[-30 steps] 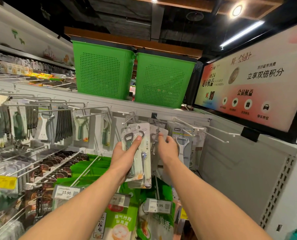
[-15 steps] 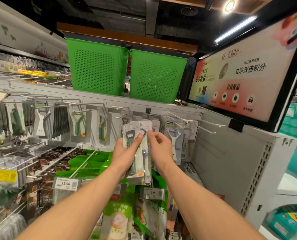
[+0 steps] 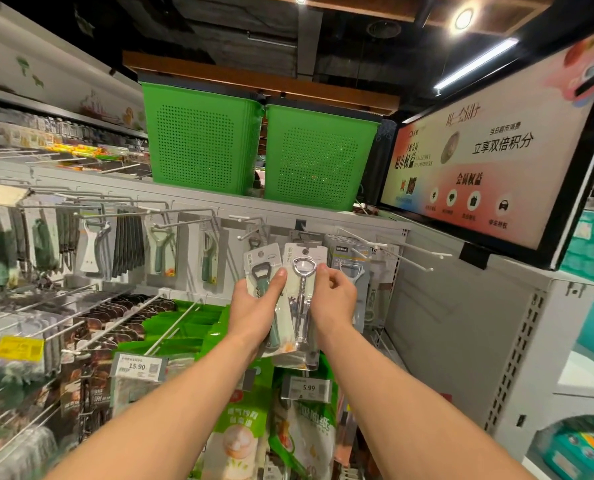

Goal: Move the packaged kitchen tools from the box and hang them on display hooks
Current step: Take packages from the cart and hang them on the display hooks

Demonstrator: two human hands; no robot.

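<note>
Risks. Two packs are held side by side straight above the 5.99 price tag (image 3: 307,388), with their edges overlapping. If the silver opener pack (image 3: 302,296) is drawn away, it may drag the green-handled opener pack (image 3: 261,271) along; the likely cause is blister edges catching. The hang hole at the top of the silver card is small. The empty hook (image 3: 252,233), up and left of the tag, is thin and angled outward, so a missed tip would probably buckle the card. The peeler pack (image 3: 356,271), up and right of the tag, hangs close behind the knuckles and could be knocked. Box: not in view.

Pose. Both forearms reach up and forward, one on either side of the tag. Left hand (image 3: 254,313): thumb pressed across the front of the green-handled opener pack; the other fingers are hidden behind it, apparently wrapped round. Right hand (image 3: 333,299): fingertips curled in, pinching the right edge of the silver opener pack near the opener head. Neither pack is on a hook yet.
</note>
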